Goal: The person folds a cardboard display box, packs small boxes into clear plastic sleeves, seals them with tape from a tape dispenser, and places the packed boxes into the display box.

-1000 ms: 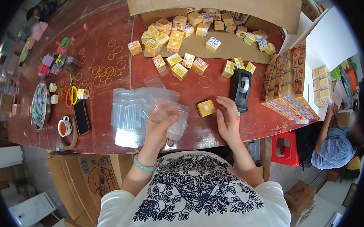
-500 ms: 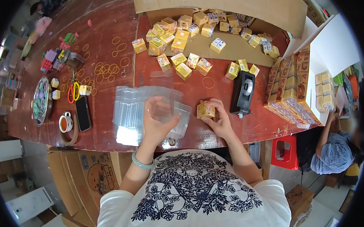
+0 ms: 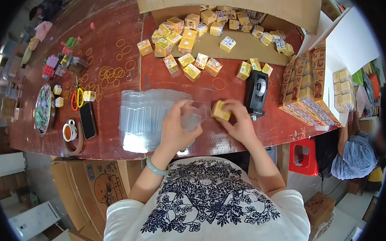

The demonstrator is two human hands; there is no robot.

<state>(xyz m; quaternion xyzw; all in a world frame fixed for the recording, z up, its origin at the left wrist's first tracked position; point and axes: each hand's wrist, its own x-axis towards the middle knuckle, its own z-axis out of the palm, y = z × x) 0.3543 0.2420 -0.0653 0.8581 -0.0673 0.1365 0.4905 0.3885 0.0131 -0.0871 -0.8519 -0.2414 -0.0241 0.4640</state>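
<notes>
My left hand (image 3: 176, 129) is curled around a clear plastic box (image 3: 196, 116), its fingers and thumb on the box's sides. My right hand (image 3: 241, 123) pinches a small yellow printed box (image 3: 220, 110) between thumb and fingers. The yellow box is tilted and close to the right end of the plastic box, seemingly with a small gap; motion blurs both. A pile of clear plastic boxes (image 3: 137, 116) lies beside my left hand. Beyond my hands, several loose yellow boxes (image 3: 191, 72) rest on the red table (image 3: 165, 85).
An open carton (image 3: 241, 47) at the back holds many small boxes. A black tape dispenser (image 3: 256, 92) stands right of my right hand, near stacked display boxes (image 3: 305, 87). Left are a phone (image 3: 88, 120), scissors (image 3: 78, 97), a cup (image 3: 70, 131) and rubber bands (image 3: 111, 74). Another person (image 3: 354, 154) sits at right.
My left hand has moved right with the clear plastic box, away from the pile. The yellow box in my right hand has turned and tilted. The two boxes are closer together.
</notes>
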